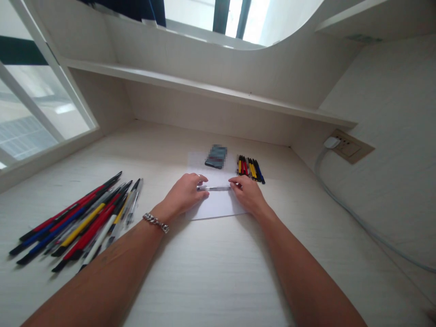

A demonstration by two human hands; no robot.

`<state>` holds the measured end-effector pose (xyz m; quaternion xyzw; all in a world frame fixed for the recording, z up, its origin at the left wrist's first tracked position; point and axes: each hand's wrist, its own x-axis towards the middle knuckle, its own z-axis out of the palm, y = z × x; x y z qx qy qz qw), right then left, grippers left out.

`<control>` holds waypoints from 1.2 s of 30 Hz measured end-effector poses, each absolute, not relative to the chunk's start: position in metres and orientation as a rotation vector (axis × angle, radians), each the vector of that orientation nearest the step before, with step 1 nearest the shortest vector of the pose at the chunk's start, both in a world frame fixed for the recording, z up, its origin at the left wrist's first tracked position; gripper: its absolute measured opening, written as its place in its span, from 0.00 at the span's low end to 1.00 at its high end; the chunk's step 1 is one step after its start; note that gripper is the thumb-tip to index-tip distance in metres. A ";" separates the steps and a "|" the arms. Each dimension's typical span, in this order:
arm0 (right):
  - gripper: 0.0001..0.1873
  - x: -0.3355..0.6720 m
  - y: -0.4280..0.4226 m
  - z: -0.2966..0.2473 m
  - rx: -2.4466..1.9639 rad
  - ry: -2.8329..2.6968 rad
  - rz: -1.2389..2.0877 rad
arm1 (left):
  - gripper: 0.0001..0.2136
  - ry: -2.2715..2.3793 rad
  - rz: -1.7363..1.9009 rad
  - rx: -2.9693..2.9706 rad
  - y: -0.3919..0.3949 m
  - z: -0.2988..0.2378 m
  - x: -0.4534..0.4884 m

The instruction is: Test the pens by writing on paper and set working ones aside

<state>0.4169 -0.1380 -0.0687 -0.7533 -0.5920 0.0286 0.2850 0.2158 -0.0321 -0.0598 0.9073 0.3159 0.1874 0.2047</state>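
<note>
A clear ballpoint pen (214, 188) lies level across a white sheet of paper (218, 206), just above the table surface or on it. My left hand (185, 193) grips its left end, and my right hand (247, 194) holds its right end. Beyond the pen, a pixelated dark phone-like object (216, 156) lies on the paper's far part. A small row of black, red and yellow pens (250, 170) lies right of it. A larger heap of coloured pens (78, 222) lies left of my left hand. A chain bracelet (156, 222) circles my left wrist.
The pale wood-grain desk (218, 277) runs to a wall with a shelf (204, 86) above. A window (41, 104) stands at left. On the right wall, a wall socket (350, 146) has a plugged-in white cable (344, 209) running down along the desk.
</note>
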 end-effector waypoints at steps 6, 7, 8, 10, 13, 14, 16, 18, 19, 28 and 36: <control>0.13 0.408 -0.137 -0.073 -2.032 -1.683 0.091 | 0.19 0.880 0.524 2.527 -0.029 -0.061 0.216; 0.12 0.406 -0.137 -0.074 -2.040 -1.689 0.085 | 0.19 0.880 0.521 2.536 -0.029 -0.062 0.216; 0.11 0.405 -0.137 -0.074 -2.047 -1.692 0.075 | 0.19 0.879 0.519 2.545 -0.029 -0.062 0.216; 0.09 0.404 -0.137 -0.074 -2.058 -1.689 0.059 | 0.18 0.871 0.520 2.567 -0.029 -0.063 0.216; 0.07 0.404 -0.137 -0.072 -2.036 -1.674 0.077 | 0.18 0.808 0.539 2.597 -0.031 -0.062 0.217; 0.07 0.404 -0.137 -0.070 -2.013 -1.664 0.091 | 0.18 0.775 0.547 2.605 -0.031 -0.061 0.217; 0.06 0.403 -0.138 -0.069 -1.949 -1.638 0.115 | 0.17 0.704 0.551 2.626 -0.033 -0.060 0.219; 0.05 0.403 -0.138 -0.068 -1.861 -1.606 0.147 | 0.16 0.678 0.559 2.642 -0.035 -0.059 0.220; 0.05 0.402 -0.138 -0.068 -1.815 -1.585 0.170 | 0.16 0.685 0.570 2.642 -0.036 -0.059 0.221; 0.18 0.402 -0.134 -0.066 -1.640 -1.244 0.723 | 0.08 0.756 0.711 2.418 -0.038 -0.057 0.218; 0.20 0.403 -0.133 -0.065 -1.616 -1.248 0.729 | 0.09 0.755 0.704 2.398 -0.041 -0.055 0.220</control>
